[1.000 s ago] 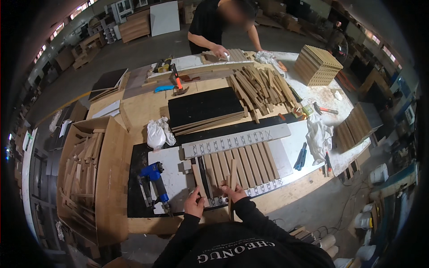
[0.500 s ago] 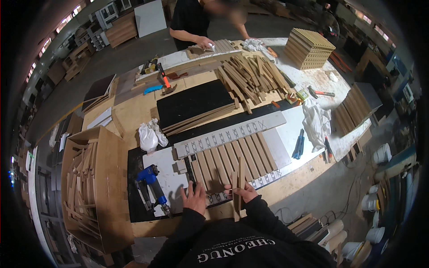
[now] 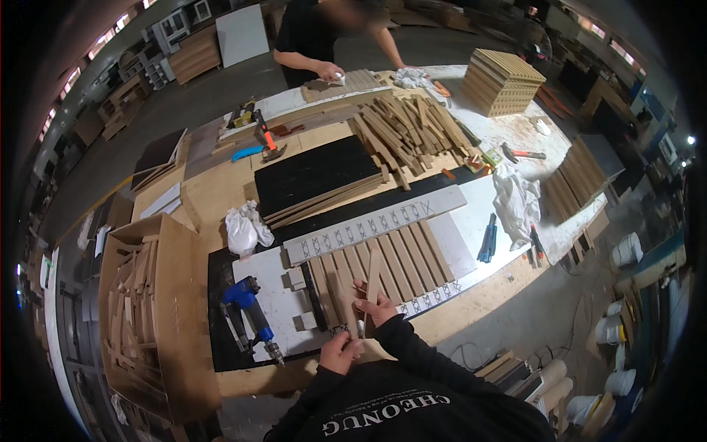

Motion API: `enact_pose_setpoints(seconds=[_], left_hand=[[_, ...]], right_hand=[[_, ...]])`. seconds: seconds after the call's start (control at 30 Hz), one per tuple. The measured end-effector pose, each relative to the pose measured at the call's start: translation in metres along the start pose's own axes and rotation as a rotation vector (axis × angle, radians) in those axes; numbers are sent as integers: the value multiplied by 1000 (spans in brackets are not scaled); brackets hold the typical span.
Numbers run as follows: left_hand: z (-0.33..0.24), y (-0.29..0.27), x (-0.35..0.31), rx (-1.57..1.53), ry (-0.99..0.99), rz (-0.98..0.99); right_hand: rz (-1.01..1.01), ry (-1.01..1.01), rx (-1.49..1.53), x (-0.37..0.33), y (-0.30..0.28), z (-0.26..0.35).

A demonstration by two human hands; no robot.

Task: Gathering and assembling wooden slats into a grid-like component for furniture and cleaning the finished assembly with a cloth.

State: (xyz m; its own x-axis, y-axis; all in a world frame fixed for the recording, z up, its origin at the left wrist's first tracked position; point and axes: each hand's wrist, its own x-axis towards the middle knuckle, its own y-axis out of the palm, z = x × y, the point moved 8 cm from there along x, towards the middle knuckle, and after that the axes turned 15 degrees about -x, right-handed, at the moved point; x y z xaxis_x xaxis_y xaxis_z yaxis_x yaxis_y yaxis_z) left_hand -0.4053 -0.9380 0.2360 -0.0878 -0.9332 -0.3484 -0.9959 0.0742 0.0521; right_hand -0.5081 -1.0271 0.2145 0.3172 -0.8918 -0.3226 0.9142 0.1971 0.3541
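Note:
Several wooden slats lie side by side in a row, between a pale marked strip along their far ends and another marked strip at their near ends. Over the left part of the row, my right hand is closed round a loose wooden slat that stands tilted up. My left hand pinches the near end of another wooden slat, which my right fingers also touch. Small pale blocks sit left of the row.
A blue nail gun lies left, beside a cardboard box of wood strips. Beyond are a black panel, a slat pile, hammers, white cloths and stacked grooved boards. Across the table a person handles slats.
My left hand has gone from spread fingers on the row to pinching a slat's near end. My right hand has moved slightly left and away from me, and the two slats it held have come apart.

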Motion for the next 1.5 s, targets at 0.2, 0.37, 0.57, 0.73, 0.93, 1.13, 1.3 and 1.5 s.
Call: enact_pose_setpoints(seconds=[0.2, 0.37, 0.57, 0.73, 0.93, 1.13, 1.3, 1.5], left_hand=[[28, -52, -18, -215, 57, -343], [48, -63, -7, 424, 62, -229], [-3, -43, -14, 1017, -247, 130], [11, -64, 14, 1044, -255, 75], [66, -85, 59, 837, -202, -225], [43, -80, 55, 1037, -40, -258], [19, -73, 49, 1095, 82, -272], [-13, -67, 48, 1080, -29, -88]], right_hand=[[45, 98, 115, -8, 9, -1], [85, 70, 79, -11, 8, 4], [-68, 200, -93, -19, -7, 0], [-171, 222, 202, -9, 5, -11], [259, 246, 178, 56, 141, 9], [607, -251, -322, 62, 340, 110], [812, -103, 28, 58, 233, 93], [-249, 165, -37, -16, -123, 31]])
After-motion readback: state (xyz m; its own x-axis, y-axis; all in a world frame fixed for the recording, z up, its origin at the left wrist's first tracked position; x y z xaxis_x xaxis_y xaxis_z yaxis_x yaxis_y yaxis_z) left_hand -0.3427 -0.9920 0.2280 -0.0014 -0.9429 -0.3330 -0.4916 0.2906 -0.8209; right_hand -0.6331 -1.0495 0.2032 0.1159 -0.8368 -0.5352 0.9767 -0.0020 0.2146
